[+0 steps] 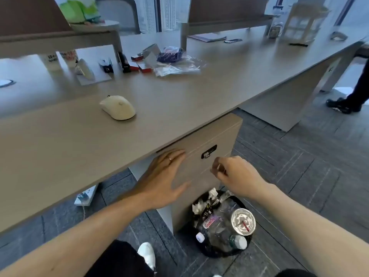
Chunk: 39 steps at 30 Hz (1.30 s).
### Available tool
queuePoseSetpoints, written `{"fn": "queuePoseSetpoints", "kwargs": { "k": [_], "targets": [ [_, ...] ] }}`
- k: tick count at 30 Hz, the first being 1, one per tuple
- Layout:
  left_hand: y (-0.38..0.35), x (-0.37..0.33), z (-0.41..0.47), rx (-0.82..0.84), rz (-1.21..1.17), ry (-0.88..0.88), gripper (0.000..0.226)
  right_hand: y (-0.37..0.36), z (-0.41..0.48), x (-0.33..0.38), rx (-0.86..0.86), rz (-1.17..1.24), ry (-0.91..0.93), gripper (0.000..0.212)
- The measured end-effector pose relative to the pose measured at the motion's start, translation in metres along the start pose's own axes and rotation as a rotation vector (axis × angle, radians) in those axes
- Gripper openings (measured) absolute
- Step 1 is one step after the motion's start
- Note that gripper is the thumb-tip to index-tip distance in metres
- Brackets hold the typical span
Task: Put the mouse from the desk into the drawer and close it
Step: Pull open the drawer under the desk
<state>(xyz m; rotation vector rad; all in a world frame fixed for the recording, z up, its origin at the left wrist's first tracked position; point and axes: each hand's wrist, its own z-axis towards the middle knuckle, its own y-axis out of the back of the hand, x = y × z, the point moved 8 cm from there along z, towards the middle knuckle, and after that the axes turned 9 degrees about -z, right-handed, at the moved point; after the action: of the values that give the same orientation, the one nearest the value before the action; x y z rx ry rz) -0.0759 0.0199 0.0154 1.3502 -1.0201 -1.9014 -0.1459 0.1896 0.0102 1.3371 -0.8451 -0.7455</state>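
1. On the desk (179,92), near its front edge, the cream mouse (117,107) lies by itself, well apart from both hands
2. Below the desk edge stands the drawer cabinet (211,136); its top drawer (199,158) looks closed, with a dark lock plate (208,151) on its front
3. Left hand (165,176) lies flat against the drawer front just under the desk edge, fingers spread wide and holding nothing; a ring shows on one finger
4. Right hand (237,174) hovers in front of the cabinet just right of the lock plate, fingers curled narrow with thumb and forefinger pinched close; whether they hold something small I cannot tell
5. Down on the floor, just in front of the cabinet, a black bin (221,226) is filled with bottles, paper and a lidded cup (243,221)
6. At the back of the desk lie small boxes and a clear plastic bag (177,66)
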Motion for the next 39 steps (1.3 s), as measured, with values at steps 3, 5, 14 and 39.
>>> {"fn": "queuePoseSetpoints", "kwargs": {
  "k": [3,5,14,39],
  "targets": [
    [0.006,0.007,0.012,-0.193,-0.029,0.0,0.05,-0.022,0.024,-0.023,-0.008,0.225,-0.172,0.024],
    [0.006,0.009,0.019,-0.274,-0.041,0.015,0.042,-0.038,0.037,-0.03,0.023,0.347,-0.251,0.027],
    [-0.002,0.013,0.027,-0.355,-0.003,0.021,0.041,-0.075,0.059,-0.025,0.181,1.097,-0.592,0.026],
    [-0.002,-0.008,0.015,-0.265,0.127,0.129,0.091,-0.077,-0.058,-0.071,0.029,1.212,-0.706,0.023]
  ]
}}
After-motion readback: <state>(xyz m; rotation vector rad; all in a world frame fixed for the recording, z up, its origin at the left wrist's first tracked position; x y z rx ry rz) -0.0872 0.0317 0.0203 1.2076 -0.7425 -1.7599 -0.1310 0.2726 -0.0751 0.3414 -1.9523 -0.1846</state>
